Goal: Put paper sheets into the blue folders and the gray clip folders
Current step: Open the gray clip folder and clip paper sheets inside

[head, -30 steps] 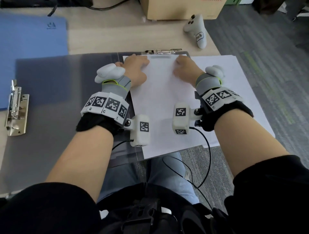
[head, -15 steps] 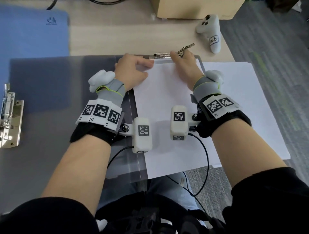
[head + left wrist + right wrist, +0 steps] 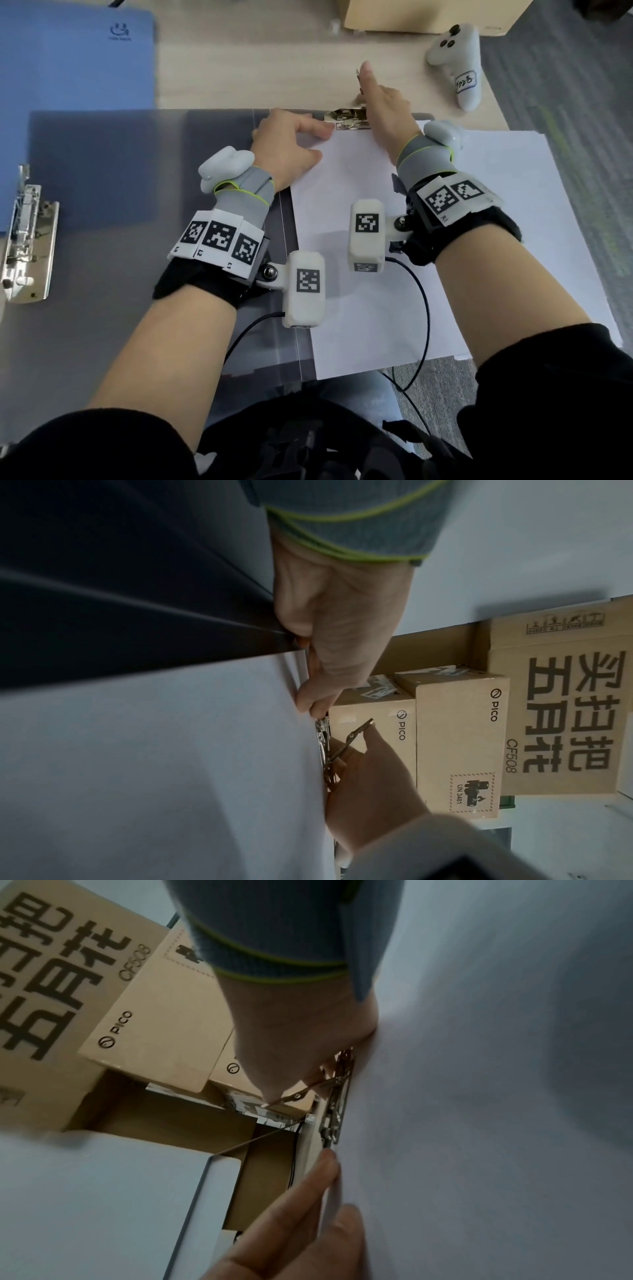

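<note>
An open gray clip folder (image 3: 102, 178) lies on the table with a white paper sheet (image 3: 346, 274) on its right half. The folder's metal clip (image 3: 347, 118) sits at the sheet's top edge. My right hand (image 3: 380, 102) pinches the clip lever (image 3: 358, 77) and holds it raised, index finger pointing up along it. In the left wrist view the lever (image 3: 358, 731) stands tilted off the clip. My left hand (image 3: 291, 147) holds the sheet's top left corner, thumb along the top edge and curled fingers on the paper. A blue folder (image 3: 75, 58) lies at the far left.
A second metal clip (image 3: 27, 236) lies at the left edge. A stack of loose sheets (image 3: 534, 212) sticks out to the right, past the table edge. A white controller (image 3: 455, 65) and a cardboard box (image 3: 428, 15) stand behind the folder.
Both hands were flat on the sheet. My right hand then reached to the clip, took its lever and has swung it up. My left hand slid to the sheet's top corner.
</note>
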The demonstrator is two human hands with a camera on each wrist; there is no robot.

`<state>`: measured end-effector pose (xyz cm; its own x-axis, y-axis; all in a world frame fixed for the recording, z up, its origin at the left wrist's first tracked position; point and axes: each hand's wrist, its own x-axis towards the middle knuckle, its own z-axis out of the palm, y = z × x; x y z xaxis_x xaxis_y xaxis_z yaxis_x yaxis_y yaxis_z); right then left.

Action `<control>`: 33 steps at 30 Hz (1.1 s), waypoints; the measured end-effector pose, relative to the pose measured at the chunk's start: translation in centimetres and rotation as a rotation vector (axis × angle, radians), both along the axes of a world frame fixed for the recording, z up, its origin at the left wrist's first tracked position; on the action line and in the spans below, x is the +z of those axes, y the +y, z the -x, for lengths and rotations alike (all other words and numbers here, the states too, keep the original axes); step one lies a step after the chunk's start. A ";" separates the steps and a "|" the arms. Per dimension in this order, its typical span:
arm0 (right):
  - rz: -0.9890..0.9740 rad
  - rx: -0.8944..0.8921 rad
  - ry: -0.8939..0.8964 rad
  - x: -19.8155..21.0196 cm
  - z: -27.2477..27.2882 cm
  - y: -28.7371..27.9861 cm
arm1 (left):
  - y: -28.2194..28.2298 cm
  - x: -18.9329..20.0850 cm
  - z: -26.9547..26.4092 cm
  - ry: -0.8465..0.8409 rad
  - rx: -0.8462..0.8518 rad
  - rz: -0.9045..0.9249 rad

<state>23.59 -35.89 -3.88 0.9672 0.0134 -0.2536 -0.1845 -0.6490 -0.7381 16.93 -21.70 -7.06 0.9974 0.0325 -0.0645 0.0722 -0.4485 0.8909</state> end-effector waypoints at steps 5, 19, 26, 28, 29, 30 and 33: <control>0.103 0.099 0.071 0.5 -0.7 0.4 | 0.2 0.1 0.1 -0.022 -0.010 -0.027; 0.425 0.141 0.100 0.4 -1.4 1.3 | -0.3 0.2 0.0 -0.033 -0.010 -0.037; 0.464 0.155 0.112 0.7 -0.5 1.7 | -0.5 0.5 0.3 0.007 0.000 -0.021; 0.474 0.162 0.117 0.8 -0.4 1.7 | -0.6 0.6 0.5 0.014 0.001 -0.020; 0.469 0.165 0.119 0.8 -0.3 1.7 | -0.6 0.8 0.5 0.021 0.001 -0.019; 0.453 0.169 0.121 0.7 -0.2 1.6 | -0.7 1.0 0.6 0.031 0.003 -0.020; 0.418 0.171 0.094 0.4 0.1 1.3 | -0.8 1.5 0.9 0.053 -0.002 -0.022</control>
